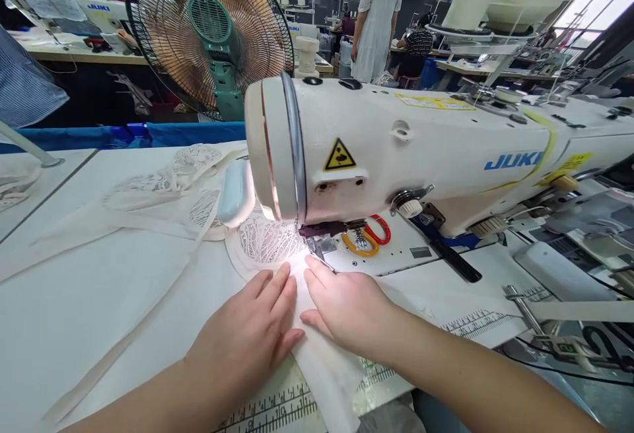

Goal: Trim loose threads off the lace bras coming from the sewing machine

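Fabric (pixel 327 380), white and soft, is held down by both hands on the table (pixel 44 334), directly in front of the needle area of a sewing machine (pixel 366 156). The left hand (pixel 252 321) is laid on it with fingers extended and closed on nothing, the fingertips pointed toward the needle. The right hand (pixel 347 304) is spread likewise, its fingers straight and its palm turned down; no pinch is formed by either hand. The two hands are set side by side, with a narrow gap left between them.

Ahead of the fingertips, a lace panel (pixel 270 238) is lit brightly and partly covered by the machine's head. More lace pieces (pixel 198 159) are strewn behind and to the left, and a long narrow strip (pixel 123 340) is stretched slantwise across the table. Scissors (pixel 387 227) with red and yellow handles are placed under the machine's arm, and a black-handled tool (pixel 456 258) is laid nearby. Ruler markings (pixel 277 406) are printed along the near edge. Beyond the table, a large fan (pixel 218 20) and a standing person (pixel 379 24) are seen.
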A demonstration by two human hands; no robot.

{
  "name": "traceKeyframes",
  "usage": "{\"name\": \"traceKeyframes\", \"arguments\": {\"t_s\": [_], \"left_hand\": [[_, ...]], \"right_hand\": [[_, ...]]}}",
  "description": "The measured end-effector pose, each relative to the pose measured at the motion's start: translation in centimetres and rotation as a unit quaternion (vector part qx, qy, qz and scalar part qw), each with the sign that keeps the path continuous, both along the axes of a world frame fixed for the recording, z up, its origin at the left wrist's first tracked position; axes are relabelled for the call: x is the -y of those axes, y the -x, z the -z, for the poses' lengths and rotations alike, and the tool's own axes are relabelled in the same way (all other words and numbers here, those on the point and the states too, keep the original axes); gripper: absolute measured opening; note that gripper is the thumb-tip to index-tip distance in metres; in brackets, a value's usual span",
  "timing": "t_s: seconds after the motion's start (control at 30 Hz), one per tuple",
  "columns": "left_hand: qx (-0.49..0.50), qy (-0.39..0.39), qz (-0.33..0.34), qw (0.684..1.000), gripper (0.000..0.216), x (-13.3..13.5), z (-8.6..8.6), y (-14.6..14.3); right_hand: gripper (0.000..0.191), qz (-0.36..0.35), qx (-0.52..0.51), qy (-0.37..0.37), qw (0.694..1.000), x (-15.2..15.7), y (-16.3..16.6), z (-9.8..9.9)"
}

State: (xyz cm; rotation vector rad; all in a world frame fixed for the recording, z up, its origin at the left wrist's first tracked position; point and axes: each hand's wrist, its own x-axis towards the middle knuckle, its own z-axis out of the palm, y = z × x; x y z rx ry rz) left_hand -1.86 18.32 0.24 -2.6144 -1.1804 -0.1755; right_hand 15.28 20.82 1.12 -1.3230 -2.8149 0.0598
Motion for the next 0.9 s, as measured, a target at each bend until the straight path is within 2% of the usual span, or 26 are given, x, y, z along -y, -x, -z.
{"name": "traceKeyframes", "arguments": {"t_s": [0.13,0.3,0.5,0.7,0.9], "left_hand": [[-0.013,0.041,-0.003,0.999,0.046,-0.7,-0.8,0.1],[0.044,0.078,-0.033,0.995,0.047,-1.0,0.0,0.9],[0.022,0.090,-0.027,0.995,0.051,-1.3,0.1,1.1],[-0.015,0.092,-0.024,0.995,0.053,-1.9,-0.6,0.5],[-0.016,0.093,-0.032,0.995,0.052,-2.0,-0.6,0.5]], "right_hand": [[0.042,-0.018,-0.016,0.008,1.000,0.3,-1.2,-0.7],[0.033,-0.012,-0.025,0.017,0.999,0.7,-2.7,-1.4],[0.026,0.025,-0.039,0.009,0.999,0.6,-4.3,-0.8],[0.027,0.043,-0.036,0.034,0.998,0.7,-5.0,-0.4],[0.029,0.043,-0.041,0.033,0.998,0.8,-5.1,-0.5]]}}
